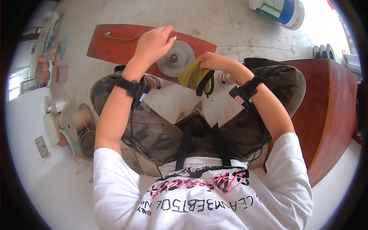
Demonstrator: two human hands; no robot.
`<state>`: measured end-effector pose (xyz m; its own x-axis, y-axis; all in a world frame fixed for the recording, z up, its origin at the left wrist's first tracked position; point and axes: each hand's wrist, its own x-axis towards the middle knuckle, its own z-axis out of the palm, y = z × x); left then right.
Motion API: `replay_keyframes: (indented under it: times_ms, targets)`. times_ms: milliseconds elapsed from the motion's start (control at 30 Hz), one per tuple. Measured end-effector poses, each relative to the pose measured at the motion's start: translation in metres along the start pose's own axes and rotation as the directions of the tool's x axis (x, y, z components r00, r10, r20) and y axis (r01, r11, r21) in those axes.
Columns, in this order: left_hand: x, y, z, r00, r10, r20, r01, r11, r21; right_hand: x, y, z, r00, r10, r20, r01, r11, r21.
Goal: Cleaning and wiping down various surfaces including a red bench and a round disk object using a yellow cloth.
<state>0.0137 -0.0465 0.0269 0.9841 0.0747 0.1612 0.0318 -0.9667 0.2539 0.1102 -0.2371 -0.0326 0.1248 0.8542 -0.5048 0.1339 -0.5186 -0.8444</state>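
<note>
My left hand [155, 40] hangs over the far edge of a grey round disc [164, 64] with a ringed hub. Its fingers curl slightly, apart from the thumb, and I see nothing held in it. With my right hand [215, 61] I pinch a crumpled yellow-green cloth item [188, 75] with black trim, perhaps a glove. The cloth droops over the disc's near right edge; whether it touches is unclear. Beneath the disc lies a red board [115, 47]. A grey cord with a plug [107, 35] runs across the board and passes behind my left hand.
A red wooden cabinet or bench [307, 115] stands close on my right, with several dark spools [329, 51] beyond it. A plastic bucket [287, 14] lies at the far right. On the left are a large cable reel [73, 123] and a clear plastic bottle [58, 105].
</note>
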Motion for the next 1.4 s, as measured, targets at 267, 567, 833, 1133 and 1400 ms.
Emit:
replay_keyframes:
  times_ms: [267, 567, 833, 1133, 1400]
  targets:
    - [-0.006, -0.022, 0.043, 0.959, -0.115, 0.258, 0.123, 0.992, -0.015, -0.008, 0.001, -0.02, 0.932, 0.298, -0.205, -0.181, 0.875, 0.45]
    - [0.016, -0.014, 0.02, 0.884, -0.281, 0.373, 0.464, 0.437, -0.771, -0.01, -0.027, 0.009, 0.877, -0.09, -0.473, 0.03, 0.991, -0.133]
    - [0.036, 0.026, -0.017, 0.928, -0.318, 0.194, 0.171, -0.1, -0.98, -0.022, -0.068, 0.076, 0.911, -0.406, 0.074, 0.394, 0.909, 0.134]
    - [0.042, 0.038, -0.021, 0.909, -0.189, -0.372, 0.033, 0.921, -0.387, -0.027, -0.079, 0.085, 0.981, -0.189, 0.045, 0.168, 0.942, 0.291]
    - [0.038, 0.045, -0.026, 0.894, -0.062, -0.444, -0.06, 0.965, -0.256, -0.016, -0.062, 0.087, 0.977, -0.211, -0.016, 0.207, 0.939, 0.276]
